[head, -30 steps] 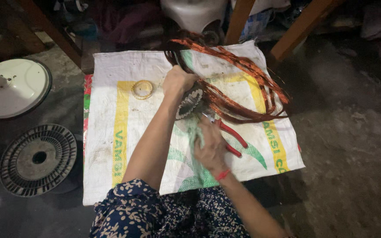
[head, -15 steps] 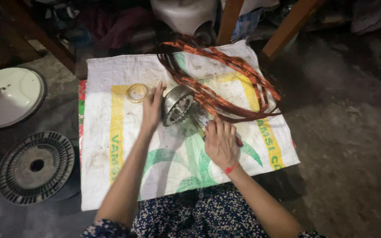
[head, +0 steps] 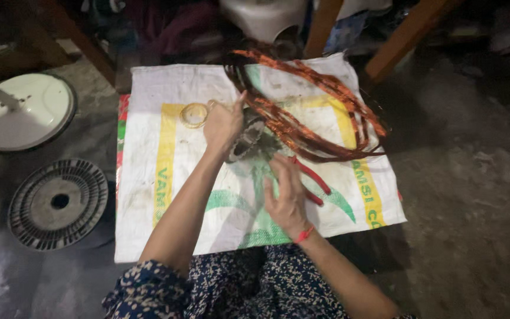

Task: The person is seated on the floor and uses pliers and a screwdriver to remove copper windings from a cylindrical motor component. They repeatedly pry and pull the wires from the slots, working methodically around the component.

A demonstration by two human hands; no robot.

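Resting on a woven sack on the floor, the motor stator is grasped by the left hand; the right hand grips red-handled pliers beside copper wire coils.

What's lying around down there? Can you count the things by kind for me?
Woven sack used as a mat: 1
Bundle of copper wire loops: 1
Round metal motor core under the left hand: 1
Red-handled tool by the right hand: 1
Roll of tape: 1
Round slotted grey cover: 1
White round dish-shaped cover: 1
Total: 7
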